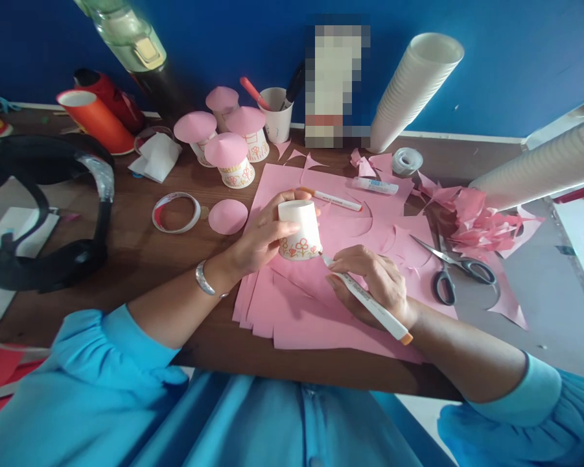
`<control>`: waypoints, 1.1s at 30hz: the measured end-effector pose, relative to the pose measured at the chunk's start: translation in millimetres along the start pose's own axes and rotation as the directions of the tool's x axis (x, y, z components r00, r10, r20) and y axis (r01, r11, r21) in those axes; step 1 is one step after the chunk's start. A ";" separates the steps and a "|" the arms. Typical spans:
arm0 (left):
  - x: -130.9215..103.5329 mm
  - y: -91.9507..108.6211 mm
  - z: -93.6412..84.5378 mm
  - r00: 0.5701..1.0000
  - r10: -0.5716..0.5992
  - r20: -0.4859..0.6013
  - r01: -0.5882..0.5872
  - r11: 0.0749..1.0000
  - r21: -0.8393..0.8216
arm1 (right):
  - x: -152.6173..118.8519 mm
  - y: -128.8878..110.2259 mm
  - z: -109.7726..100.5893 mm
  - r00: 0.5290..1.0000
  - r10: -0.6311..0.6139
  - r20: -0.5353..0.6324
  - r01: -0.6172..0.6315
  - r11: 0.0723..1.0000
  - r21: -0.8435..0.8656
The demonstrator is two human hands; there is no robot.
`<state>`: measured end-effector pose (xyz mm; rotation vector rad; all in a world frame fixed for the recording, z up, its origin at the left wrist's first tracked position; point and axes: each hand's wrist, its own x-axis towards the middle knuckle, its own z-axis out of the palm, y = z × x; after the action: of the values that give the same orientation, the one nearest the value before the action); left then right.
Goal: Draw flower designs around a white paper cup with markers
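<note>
A white paper cup is upside down in my left hand, whose fingers wrap round its side. Orange and red flowers are drawn along its wide lower rim. My right hand grips a white marker with an orange end, its tip at the cup's lower right edge. Beneath both hands lie stacked sheets of pink paper. Another marker, uncapped or capped I cannot tell, rests on the paper just behind the cup.
Several decorated cups with pink cone roofs stand at back left, near a pink disc and a tape roll. Scissors and pink scraps lie at right. A tall cup stack leans against the blue wall.
</note>
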<state>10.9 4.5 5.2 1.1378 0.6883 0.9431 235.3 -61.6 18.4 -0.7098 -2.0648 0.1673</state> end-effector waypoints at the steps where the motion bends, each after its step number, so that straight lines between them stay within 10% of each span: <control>1: 0.0 0.9 0.7 1.000 -0.003 0.000 0.003 1.000 -0.027 | -0.2 0.0 0.2 1.000 0.006 -0.001 -0.006 1.000 0.009; 18: 2.0 -0.2 -9.5 0.986 -0.084 0.143 0.101 0.988 -0.121 | -0.9 1.9 2.1 0.997 0.064 0.033 -0.066 0.996 0.062; 33: 2.5 7.0 -9.4 0.989 -0.140 0.048 0.147 0.961 -0.235 | -1.3 3.4 0.4 0.998 0.047 0.046 -0.053 0.989 0.141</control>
<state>2.2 11.8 9.2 0.8769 0.6060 0.8571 236.9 -59.5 15.9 -0.6755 -2.0532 0.3581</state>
